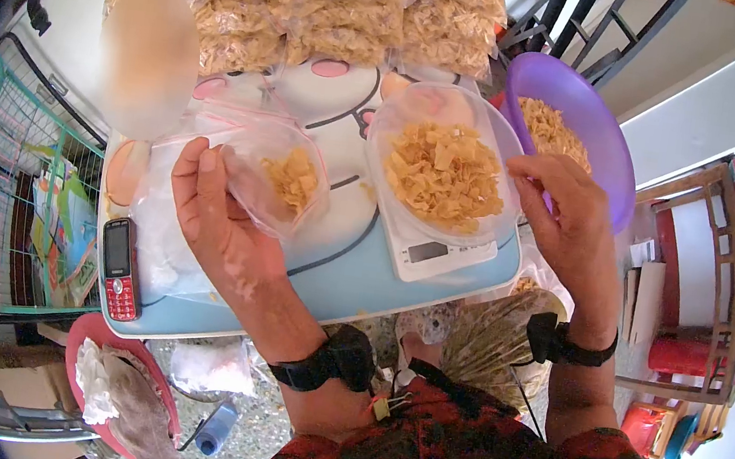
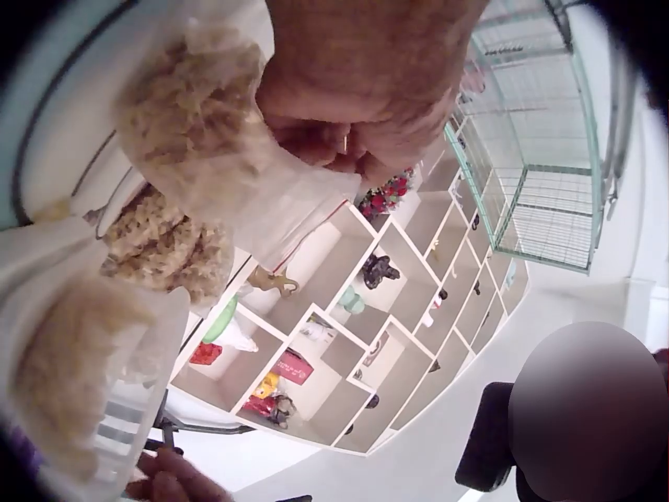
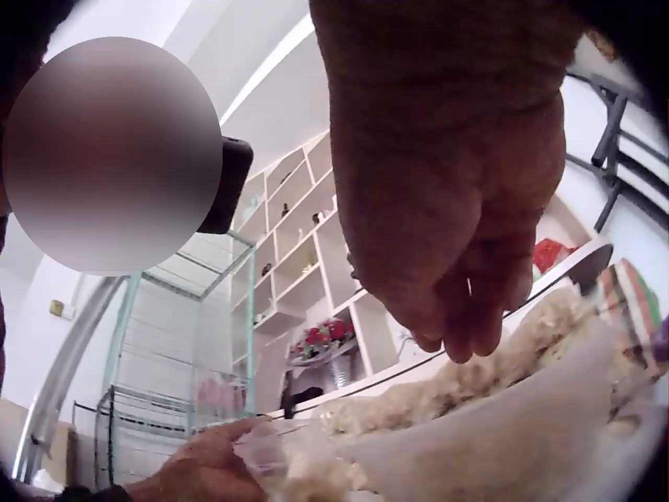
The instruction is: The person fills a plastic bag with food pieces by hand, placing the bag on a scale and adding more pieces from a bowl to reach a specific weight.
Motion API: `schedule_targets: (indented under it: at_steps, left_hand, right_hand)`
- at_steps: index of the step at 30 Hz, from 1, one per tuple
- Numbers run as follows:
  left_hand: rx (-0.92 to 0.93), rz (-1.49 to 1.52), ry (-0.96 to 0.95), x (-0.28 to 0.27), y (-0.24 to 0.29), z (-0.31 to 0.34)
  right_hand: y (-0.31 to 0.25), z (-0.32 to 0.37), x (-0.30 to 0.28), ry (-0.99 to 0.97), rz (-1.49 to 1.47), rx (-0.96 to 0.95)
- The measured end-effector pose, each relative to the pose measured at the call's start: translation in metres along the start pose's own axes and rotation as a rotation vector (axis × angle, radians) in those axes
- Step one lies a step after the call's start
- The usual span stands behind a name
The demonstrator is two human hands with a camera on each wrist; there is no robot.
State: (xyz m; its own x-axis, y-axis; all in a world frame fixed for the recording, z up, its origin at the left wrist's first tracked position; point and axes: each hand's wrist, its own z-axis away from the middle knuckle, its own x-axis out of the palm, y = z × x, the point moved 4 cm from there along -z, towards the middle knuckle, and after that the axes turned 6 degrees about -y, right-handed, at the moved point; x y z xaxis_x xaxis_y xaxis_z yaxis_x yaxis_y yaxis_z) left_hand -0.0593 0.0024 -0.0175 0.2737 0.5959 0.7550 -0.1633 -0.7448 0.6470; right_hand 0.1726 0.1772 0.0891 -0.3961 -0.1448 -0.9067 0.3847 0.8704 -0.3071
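Note:
My left hand [image 1: 225,220] grips a clear zip bag [image 1: 308,152], thumb on the near side, with a small heap of yellowish dried flakes inside. In the left wrist view the bag [image 2: 199,126] hangs beneath the curled fingers. A translucent oval tray [image 1: 382,190] heaped with the same flakes [image 1: 444,175] sits on a white kitchen scale [image 1: 442,263]. My right hand [image 1: 565,209] hovers beside the tray's right rim, fingers loosely bent. In the right wrist view, the right hand's fingertips [image 3: 460,340] point down above the tray [image 3: 491,445], with nothing visible between them.
Filled bags of flakes [image 1: 346,4] line the table's far side. A purple basin [image 1: 612,169] holding more flakes stands at the right. Empty-looking plastic bags [image 1: 163,193] lie at the left, beside a red and black phone [image 1: 123,267]. A wire cage [image 1: 10,192] stands left of the table.

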Motion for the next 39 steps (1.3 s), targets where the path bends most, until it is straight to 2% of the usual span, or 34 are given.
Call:
schedule_targets:
  at_steps: [4, 13, 25, 28, 31, 34, 37, 39]
  left_hand:
    - [-0.003, -0.004, -0.017, 0.007, -0.002, 0.002]
    - [0.003, -0.01, -0.01, 0.009, -0.006, 0.003]
    - [0.001, -0.042, -0.044, 0.002, -0.008, 0.001]
    - [-0.005, -0.05, -0.029, 0.0, -0.007, 0.0]
    - [-0.009, -0.047, -0.023, 0.005, -0.004, 0.002]
    - [-0.003, -0.055, -0.001, 0.006, -0.003, 0.002]
    - [-0.005, -0.04, -0.012, 0.006, -0.003, 0.001]
    - [-0.002, -0.038, 0.0, 0.007, -0.003, 0.001]
  right_hand:
    - [0.004, 0.001, -0.002, -0.058, -0.057, 0.121]
    - [0.0, -0.016, 0.018, -0.017, 0.039, -0.061]
    - [-0.007, -0.039, 0.041, -0.196, 0.116, -0.15]
    - [-0.008, -0.043, 0.047, -0.268, 0.175, -0.095]
    - [-0.006, -0.045, 0.05, -0.249, 0.199, -0.15]
    - [-0.004, -0.048, 0.049, -0.184, 0.134, -0.134]
    - [-0.001, -0.046, 0.037, -0.098, -0.064, -0.133]
    - [0.006, -0.042, 0.035, -0.095, -0.345, 0.018]
